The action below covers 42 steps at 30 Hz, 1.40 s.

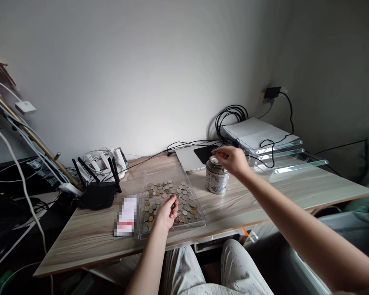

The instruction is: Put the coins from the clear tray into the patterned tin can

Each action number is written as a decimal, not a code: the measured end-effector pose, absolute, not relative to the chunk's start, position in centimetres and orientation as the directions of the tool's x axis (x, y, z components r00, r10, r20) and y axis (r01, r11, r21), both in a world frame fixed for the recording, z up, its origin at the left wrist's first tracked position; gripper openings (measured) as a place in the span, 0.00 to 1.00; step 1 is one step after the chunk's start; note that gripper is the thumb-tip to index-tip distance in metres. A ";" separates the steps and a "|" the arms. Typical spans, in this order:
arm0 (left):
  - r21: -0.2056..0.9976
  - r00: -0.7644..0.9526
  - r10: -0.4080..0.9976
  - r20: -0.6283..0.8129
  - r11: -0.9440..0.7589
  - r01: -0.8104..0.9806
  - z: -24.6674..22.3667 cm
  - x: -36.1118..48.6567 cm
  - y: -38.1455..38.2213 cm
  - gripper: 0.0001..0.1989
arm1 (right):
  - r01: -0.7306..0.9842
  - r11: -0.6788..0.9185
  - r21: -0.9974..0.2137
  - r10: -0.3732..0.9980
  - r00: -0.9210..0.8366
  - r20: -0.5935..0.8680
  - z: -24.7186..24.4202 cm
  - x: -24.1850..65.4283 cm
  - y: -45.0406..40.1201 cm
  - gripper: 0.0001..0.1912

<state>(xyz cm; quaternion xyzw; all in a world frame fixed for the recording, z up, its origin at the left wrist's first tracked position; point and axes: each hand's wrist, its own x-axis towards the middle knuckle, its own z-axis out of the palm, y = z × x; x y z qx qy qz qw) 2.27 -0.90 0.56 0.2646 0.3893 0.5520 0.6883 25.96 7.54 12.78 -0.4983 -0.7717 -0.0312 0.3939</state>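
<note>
Many coins point(164, 189) lie spread in a clear shallow tray point(142, 237) on the wooden desk. Over the tray's middle, my left hand point(168, 211) has its fingers curled inward; whatever it holds is hidden by them. To the right of the tray stands a round tin point(217, 180) with a floral pattern. My right hand point(232, 159) is above the tin's top, its thumb and fingers pinched together, and what is between them is too small to make out.
A black router point(98, 194) and white devices with cables point(106, 162) stand at the left. A pixelated item point(126, 217) lies left of the tray. Behind the tin are a silver laptop-like slab point(186, 157), coiled black cable point(232, 112) and stacked clear trays point(283, 153).
</note>
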 end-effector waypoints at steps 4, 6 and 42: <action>0.812 0.095 0.971 -0.219 0.236 -0.534 0.6 2.3 -1.0 0.13 | 0.638 0.666 -0.386 0.731 -0.456 0.508 9.0 19.8 3.3 0.17; 0.822 0.087 0.974 -0.211 0.225 -0.524 0.6 2.3 -1.0 0.13 | 0.648 0.669 -0.365 0.737 -0.513 0.440 7.3 17.5 2.0 0.18; 0.880 0.062 0.985 -0.159 0.170 -0.443 0.5 2.6 -1.2 0.14 | 0.631 0.693 -0.348 0.721 -0.614 0.322 7.8 18.0 2.8 0.15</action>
